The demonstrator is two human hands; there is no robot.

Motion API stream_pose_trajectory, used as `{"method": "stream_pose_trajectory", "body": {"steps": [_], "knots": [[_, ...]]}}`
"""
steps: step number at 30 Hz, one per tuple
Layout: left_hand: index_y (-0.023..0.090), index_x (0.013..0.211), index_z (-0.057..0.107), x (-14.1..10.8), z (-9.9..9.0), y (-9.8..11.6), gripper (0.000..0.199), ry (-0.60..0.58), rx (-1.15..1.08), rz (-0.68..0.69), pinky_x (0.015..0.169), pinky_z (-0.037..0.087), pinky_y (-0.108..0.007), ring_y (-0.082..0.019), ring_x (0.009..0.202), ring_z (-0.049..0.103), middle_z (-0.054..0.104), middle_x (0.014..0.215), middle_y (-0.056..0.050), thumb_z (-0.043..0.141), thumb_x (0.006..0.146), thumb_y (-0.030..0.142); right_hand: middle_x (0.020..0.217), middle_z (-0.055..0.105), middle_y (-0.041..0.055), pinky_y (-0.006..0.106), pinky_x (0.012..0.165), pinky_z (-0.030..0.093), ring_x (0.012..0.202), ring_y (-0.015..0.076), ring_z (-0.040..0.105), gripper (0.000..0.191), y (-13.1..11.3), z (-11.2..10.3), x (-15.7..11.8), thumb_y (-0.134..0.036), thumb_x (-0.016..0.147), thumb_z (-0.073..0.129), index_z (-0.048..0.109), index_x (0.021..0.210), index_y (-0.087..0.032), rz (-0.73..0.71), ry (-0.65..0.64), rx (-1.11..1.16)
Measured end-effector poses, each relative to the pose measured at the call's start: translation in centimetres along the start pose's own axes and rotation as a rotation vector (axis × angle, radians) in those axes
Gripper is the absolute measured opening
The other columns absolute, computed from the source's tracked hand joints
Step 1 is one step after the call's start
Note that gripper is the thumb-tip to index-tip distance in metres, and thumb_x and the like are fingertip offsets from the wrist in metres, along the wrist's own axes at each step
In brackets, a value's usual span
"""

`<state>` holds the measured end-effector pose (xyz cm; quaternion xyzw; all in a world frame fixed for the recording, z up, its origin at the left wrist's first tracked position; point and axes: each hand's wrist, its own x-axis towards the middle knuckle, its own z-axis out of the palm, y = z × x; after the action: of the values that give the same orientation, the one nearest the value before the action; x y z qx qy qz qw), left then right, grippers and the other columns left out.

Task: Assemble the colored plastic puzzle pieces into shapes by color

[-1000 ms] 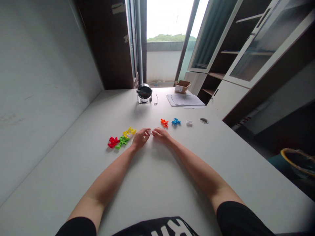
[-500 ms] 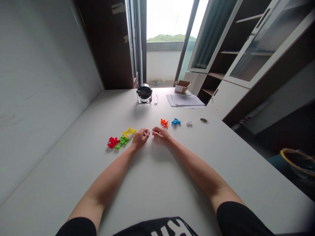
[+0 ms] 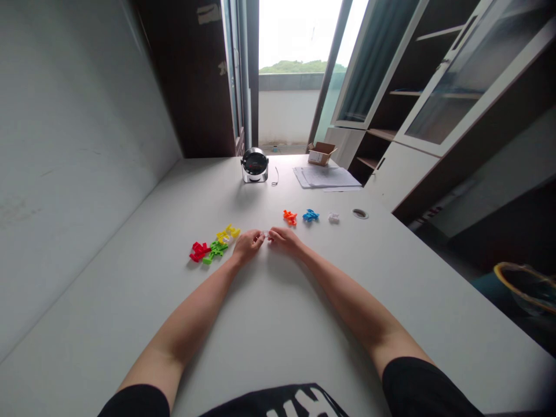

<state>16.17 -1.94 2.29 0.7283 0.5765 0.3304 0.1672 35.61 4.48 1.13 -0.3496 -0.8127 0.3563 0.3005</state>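
Over the middle of the white table (image 3: 278, 324), my left hand (image 3: 249, 244) and my right hand (image 3: 283, 238) pinch a small white plastic piece (image 3: 266, 233) between them; its exact shape is too small to make out. Left of my left hand lie yellow pieces (image 3: 230, 232) with a white one among them, green pieces (image 3: 217, 250) and red pieces (image 3: 200, 251), close together. Beyond my right hand sit a small heap of orange pieces (image 3: 289, 218), a heap of blue pieces (image 3: 310, 215) and some white pieces (image 3: 333, 218).
A round black device on a metal stand (image 3: 255, 165) stands at the back, with a short cord (image 3: 276, 175) beside it. Papers (image 3: 328, 178) and an open cardboard box (image 3: 321, 154) lie at the back right. A cable hole (image 3: 359, 214) is near the right edge.
The white piece has turned slightly between my fingertips, and my right fingers have shifted a little. The coloured heaps are unchanged.
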Motion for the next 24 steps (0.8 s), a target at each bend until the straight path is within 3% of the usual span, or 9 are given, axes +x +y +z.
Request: {"method": "stream_pose_trajectory", "body": {"steps": [8,14,20,24], "knots": [[0.020,0.102,0.070,0.00,0.22,-0.19,0.032,0.002,-0.067,0.001,0.071,0.047,-0.026,-0.017,0.078,0.064,0.072,0.095,-0.004,0.049,0.096,0.044,0.073,0.066,0.0029,0.026,0.067,0.038,0.067,0.0143,0.054,0.044,0.14,0.23,0.08,-0.046,0.098,0.037,0.059,0.073,-0.019,-0.009,0.016,-0.079],[0.024,0.124,0.062,-0.06,0.55,-0.48,0.035,0.047,-0.156,0.031,0.071,0.052,-0.025,-0.013,0.073,0.065,0.071,0.101,-0.002,0.060,0.091,0.036,0.067,0.058,0.0014,0.027,0.065,0.035,0.063,0.0140,0.049,0.043,0.16,0.25,0.19,-0.046,0.097,0.037,0.054,0.067,-0.020,-0.036,0.035,-0.089],[0.024,0.121,0.064,-0.30,0.36,-0.07,0.034,0.060,-0.135,0.060,0.072,0.054,-0.026,-0.012,0.074,0.066,0.070,0.110,-0.003,0.064,0.087,0.024,0.068,0.058,0.0020,0.026,0.063,0.036,0.065,0.0145,0.049,0.045,0.04,0.20,0.20,-0.048,0.097,0.037,0.055,0.067,-0.019,-0.020,0.026,-0.087],[0.022,0.118,0.065,-0.20,0.23,-0.10,0.029,0.085,-0.145,0.045,0.074,0.054,-0.027,-0.013,0.075,0.066,0.072,0.105,-0.004,0.063,0.089,0.028,0.070,0.062,0.0010,0.025,0.063,0.038,0.065,0.0143,0.052,0.044,-0.07,0.16,0.02,-0.051,0.098,0.038,0.059,0.075,-0.020,0.019,0.034,-0.049]]}}
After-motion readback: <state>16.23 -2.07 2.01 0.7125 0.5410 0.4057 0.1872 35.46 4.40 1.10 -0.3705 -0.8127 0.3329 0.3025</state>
